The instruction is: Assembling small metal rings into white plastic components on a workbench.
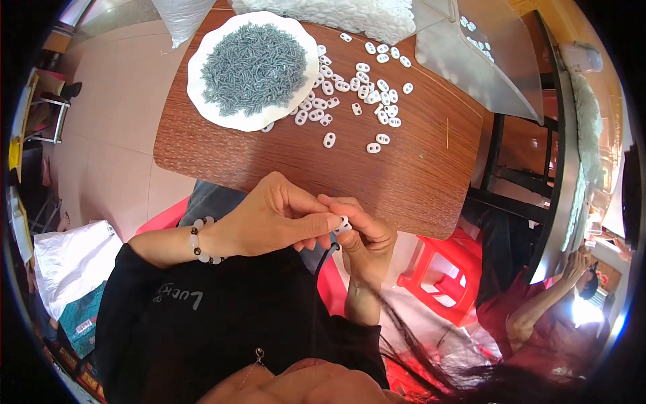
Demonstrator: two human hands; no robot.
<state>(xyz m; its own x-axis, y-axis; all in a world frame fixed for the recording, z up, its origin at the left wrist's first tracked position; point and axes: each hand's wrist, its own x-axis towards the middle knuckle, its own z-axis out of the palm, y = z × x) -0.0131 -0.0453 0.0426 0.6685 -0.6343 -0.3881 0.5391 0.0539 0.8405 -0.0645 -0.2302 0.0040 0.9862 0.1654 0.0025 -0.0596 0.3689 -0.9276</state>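
Just off the table's near edge, my left hand (279, 219) and my right hand (370, 236) meet, both closed. Between their fingertips is a small white plastic cord lock (344, 225), partly covered by the thumbs. On the brown wooden table (269, 151), a white scalloped plate (196, 74) holds a heap of small grey metal springs (254, 67). Many loose white oval cord locks (363, 76), most showing two holes, lie scattered right of the plate. A single one (329, 140) lies closer to my hands.
A clear bag of white pieces (336, 17) sits at the table's far edge, beside a grey metal panel (478, 74). A thin yellowish stick (447, 133) lies at right. A red stool (441, 279) stands below the table; another person's arm (545, 306) shows farther right.
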